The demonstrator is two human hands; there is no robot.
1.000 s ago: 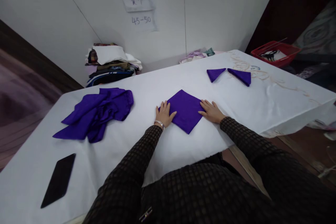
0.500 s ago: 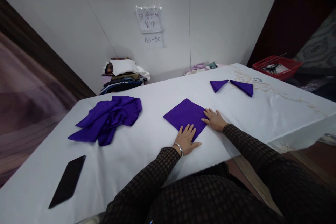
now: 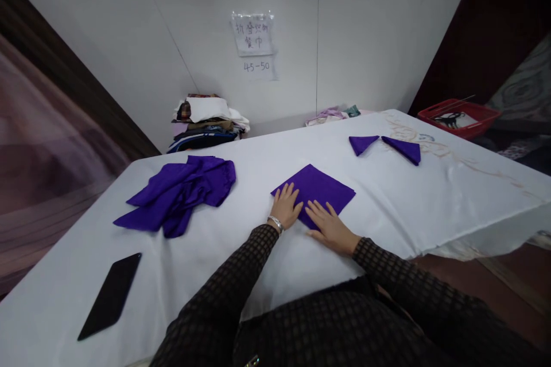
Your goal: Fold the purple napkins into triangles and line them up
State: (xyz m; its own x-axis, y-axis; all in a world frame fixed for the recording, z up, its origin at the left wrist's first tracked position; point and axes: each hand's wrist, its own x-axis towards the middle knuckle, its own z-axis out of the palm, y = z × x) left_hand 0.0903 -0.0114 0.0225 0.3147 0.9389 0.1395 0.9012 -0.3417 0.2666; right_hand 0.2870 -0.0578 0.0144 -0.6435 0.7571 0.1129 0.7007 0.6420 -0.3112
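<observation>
A purple cloth napkin (image 3: 321, 186), folded into a flat diamond, lies on the white tablecloth in front of me. My left hand (image 3: 286, 205) rests flat over its left corner, fingers stretched out and a silver bracelet at the wrist. On the near right edge of the napkin lies my right hand (image 3: 330, 226), palm down with the fingers spread. Both hands cover parts of the near edges. Farther back to the right are two small folded purple napkins, a triangle (image 3: 362, 144) and a narrower one (image 3: 403, 149).
Crumpled purple cloths (image 3: 183, 192) lie in a heap on the left, with a black phone-like slab (image 3: 111, 295) nearer me. A stack of folded clothes (image 3: 209, 123) stands behind the table. At the back right is a red basket (image 3: 480, 121) with black-handled scissors (image 3: 449, 120).
My left hand has slid from the near edge to the napkin's left corner. My right hand has moved left and nearer, from the right corner to the near right edge.
</observation>
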